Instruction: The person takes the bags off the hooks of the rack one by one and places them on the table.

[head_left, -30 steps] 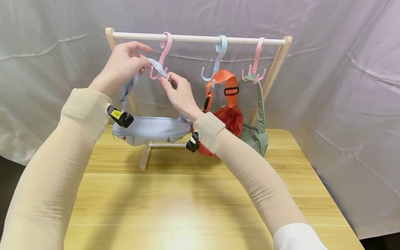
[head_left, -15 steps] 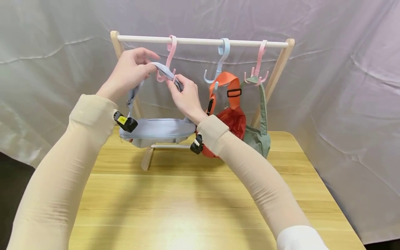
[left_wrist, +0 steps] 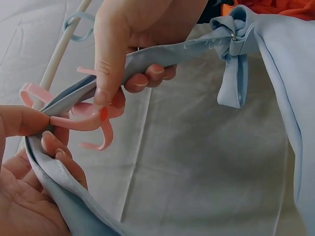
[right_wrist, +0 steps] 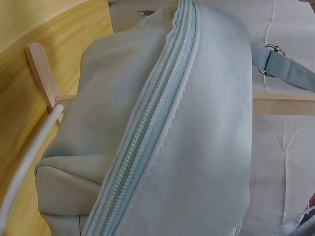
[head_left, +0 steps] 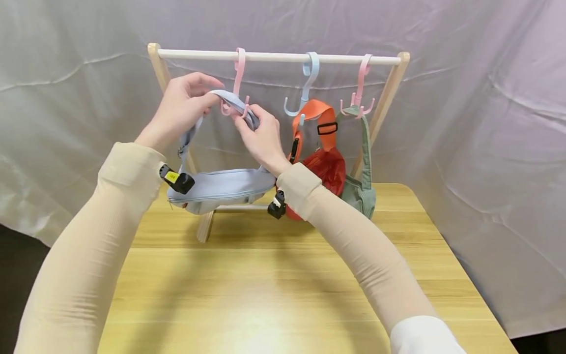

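My left hand (head_left: 183, 103) pinches the strap (head_left: 227, 97) of a pale blue waist bag (head_left: 225, 184) between thumb and fingers. The right hand (head_left: 263, 135) pinches the same strap a little further right. Between them, the strap lies across the prongs of a pink hook (head_left: 239, 76); one prong stands in front of it. The left wrist view shows the right thumb right at the hook's prongs (left_wrist: 106, 135). Below the hands hangs the bag, and the right wrist view is mostly filled by its zipper (right_wrist: 152, 118) and smooth panel. A metal buckle (right_wrist: 271, 60) sits on the strap.
A wooden rack with a white rod (head_left: 274, 57) stands on the wooden table (head_left: 265, 290). A blue hook (head_left: 311, 73) carries a red bag (head_left: 325, 169) by its orange strap; a second pink hook (head_left: 362, 78) carries a green bag (head_left: 362, 196). Grey cloth (head_left: 464, 147) hangs behind.
Both hands and the strap have shifted slightly right, and the left hand is lower against the hook. The bag has moved a little right and down. The head view has also shifted slightly.
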The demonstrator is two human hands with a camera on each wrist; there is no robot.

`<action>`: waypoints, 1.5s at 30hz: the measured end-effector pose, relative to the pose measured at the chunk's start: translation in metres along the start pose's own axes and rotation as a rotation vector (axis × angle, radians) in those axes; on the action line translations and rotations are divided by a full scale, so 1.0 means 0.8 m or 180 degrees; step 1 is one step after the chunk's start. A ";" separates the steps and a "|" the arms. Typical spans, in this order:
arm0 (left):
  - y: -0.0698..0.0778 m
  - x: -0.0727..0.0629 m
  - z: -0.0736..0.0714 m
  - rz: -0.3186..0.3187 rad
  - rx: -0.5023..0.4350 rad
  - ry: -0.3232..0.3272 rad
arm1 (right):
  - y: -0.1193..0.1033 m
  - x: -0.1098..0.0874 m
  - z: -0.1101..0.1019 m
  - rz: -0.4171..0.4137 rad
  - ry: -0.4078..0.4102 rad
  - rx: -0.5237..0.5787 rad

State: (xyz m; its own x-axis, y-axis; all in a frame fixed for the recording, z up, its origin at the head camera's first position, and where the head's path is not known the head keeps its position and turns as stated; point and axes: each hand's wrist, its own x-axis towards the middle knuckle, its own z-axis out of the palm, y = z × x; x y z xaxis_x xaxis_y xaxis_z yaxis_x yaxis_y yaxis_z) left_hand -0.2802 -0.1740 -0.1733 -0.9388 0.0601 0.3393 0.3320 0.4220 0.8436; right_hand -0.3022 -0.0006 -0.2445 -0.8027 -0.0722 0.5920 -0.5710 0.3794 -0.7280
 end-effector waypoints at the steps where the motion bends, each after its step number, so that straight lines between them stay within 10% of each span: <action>1: 0.000 0.000 0.001 0.0001 -0.0027 0.0000 | 0.000 0.000 0.000 -0.0005 0.0018 0.0031; 19: -0.016 -0.005 0.014 0.0453 0.0074 0.0202 | -0.001 0.011 -0.016 0.0469 -0.0330 0.1422; 35: -0.018 -0.005 0.015 0.0548 0.0007 0.0183 | -0.029 0.034 -0.043 0.1376 -0.1181 0.1353; 45: -0.018 -0.004 0.014 0.0592 0.0061 0.0188 | -0.034 0.043 -0.044 0.1437 -0.1102 0.1600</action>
State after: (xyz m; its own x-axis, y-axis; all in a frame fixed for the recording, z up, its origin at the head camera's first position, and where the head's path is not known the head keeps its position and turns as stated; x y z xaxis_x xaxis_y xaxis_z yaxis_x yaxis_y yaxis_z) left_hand -0.2828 -0.1699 -0.1913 -0.8541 0.0858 0.5130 0.4970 0.4258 0.7561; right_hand -0.3080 0.0189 -0.1919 -0.9379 -0.3265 0.1170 -0.1172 -0.0191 -0.9929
